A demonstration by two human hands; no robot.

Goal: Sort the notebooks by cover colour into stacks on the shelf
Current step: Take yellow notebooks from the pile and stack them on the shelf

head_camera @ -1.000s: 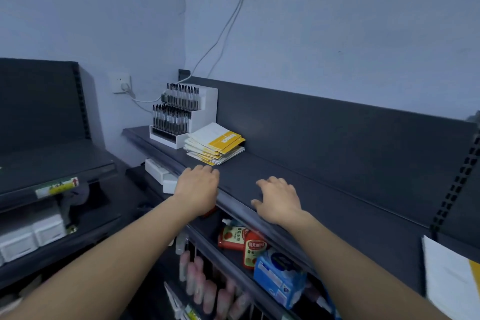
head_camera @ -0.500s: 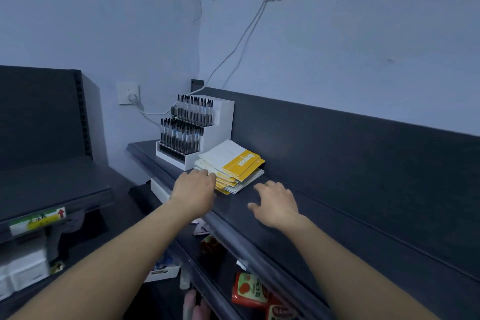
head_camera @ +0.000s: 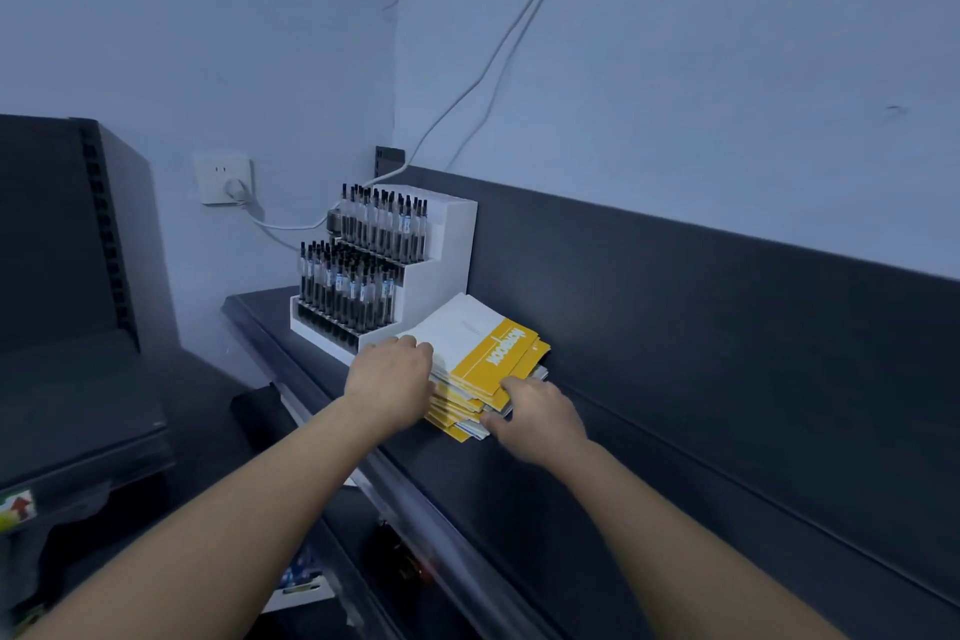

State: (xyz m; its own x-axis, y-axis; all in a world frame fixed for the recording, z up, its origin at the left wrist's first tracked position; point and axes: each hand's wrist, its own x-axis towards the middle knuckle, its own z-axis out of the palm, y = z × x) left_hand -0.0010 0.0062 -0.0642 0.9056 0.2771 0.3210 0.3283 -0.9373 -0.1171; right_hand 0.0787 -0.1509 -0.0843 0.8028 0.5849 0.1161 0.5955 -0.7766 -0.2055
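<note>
Head view. A flat, dark, matt shelf [head_camera: 623, 473] runs along a pale painted wall, backed by a dark upright panel [head_camera: 675, 307]. The notebooks [head_camera: 485, 353] lie on this shelf in one loose, uneven pile near its left end, just beside a white stepped stand [head_camera: 447, 255]. They are thin and soft-covered. The top cover is white with a yellow band carrying white lettering, and yellow and white edges fan out below it.

The left hand [head_camera: 388, 377] is on the pile's near left side. Its grip is bent, with the fingers curled over the edge of the top cover. The right hand [head_camera: 537, 413] is at the near right corner. Its grip pinches the pile, with the thumb against the lower edges and the fingers on the yellow band. Both forearms are bare.

The stand holds two tiers of upright pens [head_camera: 343, 286] with clear barrels and black caps. A white wall socket [head_camera: 223, 177] with a plug in it is fixed to the left of the stand, and thin cables [head_camera: 488, 62] hang down the wall above it.
</note>
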